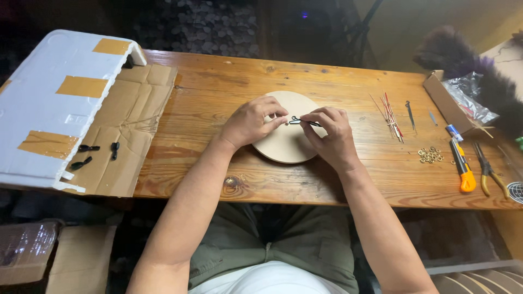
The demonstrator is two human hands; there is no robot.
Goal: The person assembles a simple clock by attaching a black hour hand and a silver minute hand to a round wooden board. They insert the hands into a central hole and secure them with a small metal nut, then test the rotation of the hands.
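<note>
Nearest the camera we see a lap in olive trousers and a white shirt hem, from which two bare forearms reach onto a wooden table (218,92). At the table's middle lies a pale round wooden disc (283,144), flat on the boards. Our left hand (251,121) rests on the disc's left part, fingertips pinched together on a tiny piece at the disc's centre; what that piece is, we cannot tell. Our right hand (329,136) lies over the disc's right edge, thumb and forefinger closed on thin black clock hands (300,121), which lie across the disc's centre, just touching the left fingertips.

Right of the disc we note a bundle of thin sticks (391,115), a small heap of brass rings (430,155), an orange utility knife (463,166) and yellow-handled pliers (490,171); an open cardboard box (444,100) stands behind them. At far left a flattened cardboard sheet (128,125) carries a few small black parts (90,155), beside a white foam slab (54,103) patched with brown tape.
</note>
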